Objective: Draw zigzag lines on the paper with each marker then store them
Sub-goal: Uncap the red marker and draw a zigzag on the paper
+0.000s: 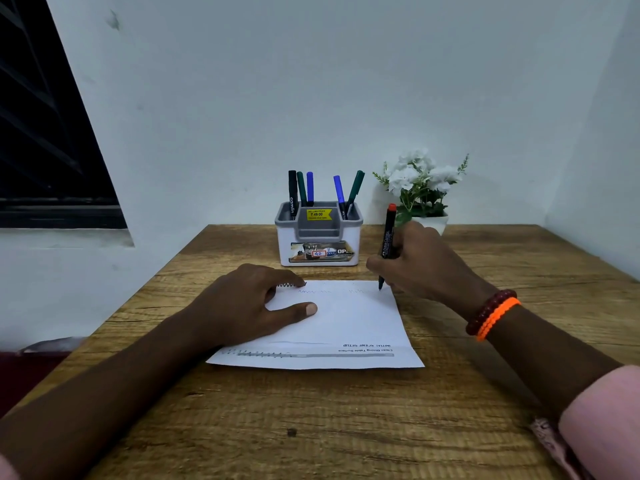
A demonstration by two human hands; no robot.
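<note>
Wooden table, left hand flat on paper, right hand holding marker

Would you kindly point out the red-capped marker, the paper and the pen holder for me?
red-capped marker point(387, 244): head view, on the black barrel above the fingers.
paper point(353, 320): head view, on the bare white middle of the sheet.
pen holder point(318, 237): head view, on its front wall.

Colours on the desk
The paper was white, the table brown wood-grain, the held marker black with a red end.
</note>
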